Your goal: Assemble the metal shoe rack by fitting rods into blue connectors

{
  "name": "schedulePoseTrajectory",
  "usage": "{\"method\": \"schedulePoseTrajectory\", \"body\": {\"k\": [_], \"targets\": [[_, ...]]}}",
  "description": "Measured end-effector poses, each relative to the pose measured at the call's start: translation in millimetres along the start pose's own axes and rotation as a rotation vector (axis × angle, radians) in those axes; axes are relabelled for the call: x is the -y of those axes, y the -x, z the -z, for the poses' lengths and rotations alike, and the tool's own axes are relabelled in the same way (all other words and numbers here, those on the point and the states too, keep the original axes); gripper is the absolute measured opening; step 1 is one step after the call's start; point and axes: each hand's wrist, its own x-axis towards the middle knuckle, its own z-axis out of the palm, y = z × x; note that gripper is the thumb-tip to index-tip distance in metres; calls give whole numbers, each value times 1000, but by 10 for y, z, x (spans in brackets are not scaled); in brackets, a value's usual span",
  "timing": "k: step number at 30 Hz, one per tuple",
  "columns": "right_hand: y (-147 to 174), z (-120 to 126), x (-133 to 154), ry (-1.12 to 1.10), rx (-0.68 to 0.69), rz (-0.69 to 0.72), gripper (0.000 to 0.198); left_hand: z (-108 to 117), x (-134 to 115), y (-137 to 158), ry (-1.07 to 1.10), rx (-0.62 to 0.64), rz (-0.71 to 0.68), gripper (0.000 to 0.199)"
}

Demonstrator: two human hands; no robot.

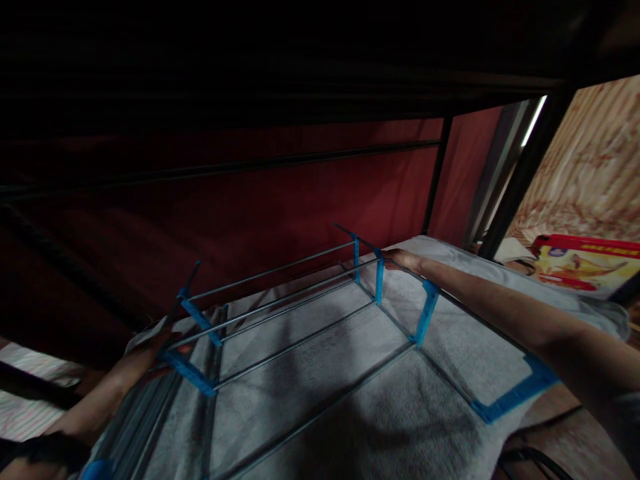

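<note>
A partly built rack of thin grey metal tubes and blue plastic brackets [427, 313] lies on a grey-white cloth [320, 427]. My left hand [167, 348] grips its left end, closed near a blue bracket and a tube end, with some fingers hidden. At the far right side, my right hand [399, 259] is closed at the top of another blue bracket, where a long tube runs. Several parallel tubes span between the two sides. Loose-looking grey tubes [150, 420] are bunched at the lower left, beside a blue piece [97, 470].
A dark metal frame [437, 177] stands around and over the cloth, with a red sheet [300, 200] behind it. To the right are a red and yellow box [585, 263] and a patterned brown curtain [590, 160]. A dark cable [535, 457] curves at the lower right.
</note>
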Motion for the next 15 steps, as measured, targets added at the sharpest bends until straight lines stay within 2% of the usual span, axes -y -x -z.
{"method": "schedulePoseTrajectory", "body": {"k": [5, 8, 15], "targets": [[-9, 17, 11, 49, 0, -53, 20, 1, -33, -26, 48, -21, 98, 29], [-4, 11, 22, 85, 10, -48, 24, 5, -15, -34, 54, -47, 80, 31], [11, 13, 13, 197, 23, -21, 37, 62, 31, -66, 51, 18, 72, 30]]}}
